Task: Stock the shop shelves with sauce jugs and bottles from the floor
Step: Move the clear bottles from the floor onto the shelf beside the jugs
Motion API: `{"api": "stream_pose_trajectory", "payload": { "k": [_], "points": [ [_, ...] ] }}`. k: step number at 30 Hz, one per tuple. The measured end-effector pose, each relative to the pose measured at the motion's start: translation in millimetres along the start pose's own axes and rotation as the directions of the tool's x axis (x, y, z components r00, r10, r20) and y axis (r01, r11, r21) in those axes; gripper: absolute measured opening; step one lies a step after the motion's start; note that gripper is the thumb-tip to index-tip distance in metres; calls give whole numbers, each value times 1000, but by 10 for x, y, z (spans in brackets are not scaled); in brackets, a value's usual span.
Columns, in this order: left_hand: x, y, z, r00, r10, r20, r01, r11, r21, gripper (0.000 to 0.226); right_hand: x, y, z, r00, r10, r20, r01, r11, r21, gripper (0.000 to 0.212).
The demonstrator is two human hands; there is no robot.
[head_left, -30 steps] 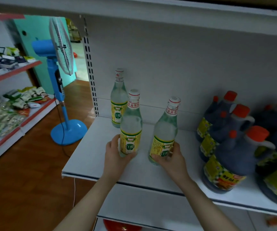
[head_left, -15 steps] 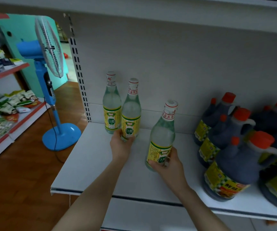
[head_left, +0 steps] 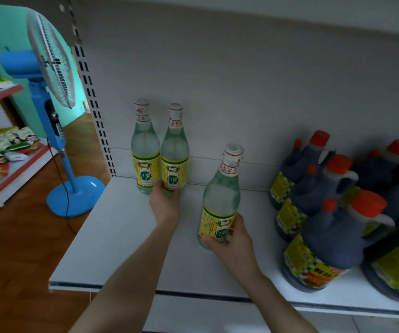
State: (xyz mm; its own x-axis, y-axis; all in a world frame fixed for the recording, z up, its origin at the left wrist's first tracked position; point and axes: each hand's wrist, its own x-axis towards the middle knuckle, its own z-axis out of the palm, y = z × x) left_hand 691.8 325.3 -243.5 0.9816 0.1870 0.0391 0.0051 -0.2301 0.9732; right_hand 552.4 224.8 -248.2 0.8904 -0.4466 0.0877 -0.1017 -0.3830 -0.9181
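In the head view, the left grip (head_left: 166, 204), a bare hand, curls round the foot of the second vinegar bottle (head_left: 175, 150). That bottle stands upright at the back of the white shelf (head_left: 126, 236), just beside the first vinegar bottle (head_left: 145, 145) on its left. The right grip (head_left: 233, 243) is wrapped round the labelled lower part of the third vinegar bottle (head_left: 221, 200). This one is nearer the front and to the right of the pair, with bare shelf between it and them. Its long axis is close to upright, the neck leaning a little to the right. Fingers hide its base, so I cannot tell whether it rests on the shelf. Dark sauce jugs (head_left: 332, 239) with orange caps crowd the shelf's right side.

The open spot in the row lies back and slightly left of the right grip, next to the second bottle. The right hand already holds the bottle, so it is probably the one to carry it there.
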Motion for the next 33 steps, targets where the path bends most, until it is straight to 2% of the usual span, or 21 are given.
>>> {"api": "stream_pose_trajectory", "payload": {
  "k": [4,10,17,22,24,26,29,31,33],
  "points": [
    [48,-40,41,1000,28,-10,-28,999,38,26,-1,3,4,1000,-11,-3,11,1000,3,64],
    [63,-109,104,997,67,-33,-64,993,97,45,-3,35,9,1000,-18,6,18,1000,3,66],
    [111,-148,96,999,36,-36,-32,994,105,44,1,48,11,1000,-16,11,16,1000,-14,69],
    [52,-96,26,1000,0,28,-3,996,89,48,-20,23,-21,1000,-11,27,11,1000,17,68],
    [-78,-91,-54,995,24,95,-39,985,166,54,-35,57,-52,998,-21,56,19,1000,24,69],
    [-240,-130,-163,972,84,218,-163,913,374,60,-39,106,-81,997,-27,79,25,999,24,70],
    [-415,-214,-363,892,98,442,-405,610,681,60,-19,126,-83,998,-18,65,15,999,37,69],
    [-464,-256,-497,856,31,517,-468,474,746,58,12,89,-48,999,-16,32,15,999,40,67],
    [-482,-296,-600,838,-4,545,-484,457,746,60,78,43,8,1000,-22,-12,23,999,49,67]
  ]
}}
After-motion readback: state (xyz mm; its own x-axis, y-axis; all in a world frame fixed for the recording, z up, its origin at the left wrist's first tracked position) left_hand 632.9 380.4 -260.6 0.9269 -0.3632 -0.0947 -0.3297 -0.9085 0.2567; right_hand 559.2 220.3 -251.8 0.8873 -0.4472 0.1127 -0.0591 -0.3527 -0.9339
